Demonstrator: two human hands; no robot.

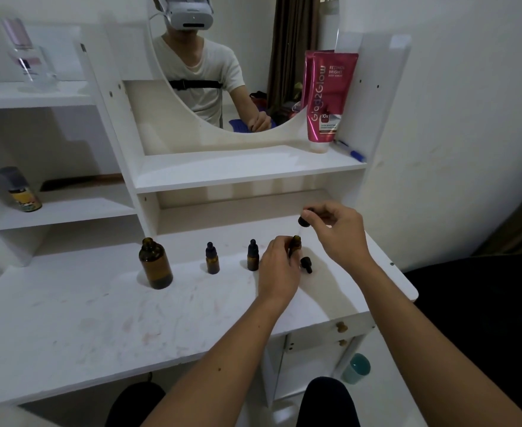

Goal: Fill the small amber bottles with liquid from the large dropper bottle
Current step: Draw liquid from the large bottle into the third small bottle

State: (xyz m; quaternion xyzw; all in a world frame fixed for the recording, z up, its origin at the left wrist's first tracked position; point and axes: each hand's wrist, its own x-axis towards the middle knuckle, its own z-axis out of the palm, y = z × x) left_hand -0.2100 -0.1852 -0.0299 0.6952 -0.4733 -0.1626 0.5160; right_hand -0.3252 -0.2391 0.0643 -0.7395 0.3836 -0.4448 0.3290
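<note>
The large amber bottle (156, 264) stands uncapped at the left of the white tabletop (99, 315). Two small amber bottles (212, 259) (252, 256) with black dropper caps stand to its right. My left hand (279, 269) is shut on a third small amber bottle (295, 244), which is open at the top. My right hand (336, 224) pinches a black dropper (304, 219) just above and right of that bottle's mouth. A small black dropper cap (306, 264) lies on the table right of my left hand.
A pink tube (327, 97) and a blue pen (350, 151) are on the shelf under the oval mirror (244, 66). A spray can (19, 191) stands on the left shelf, a clear glass stand (28, 60) above it. A teal cup (358, 368) is on the floor.
</note>
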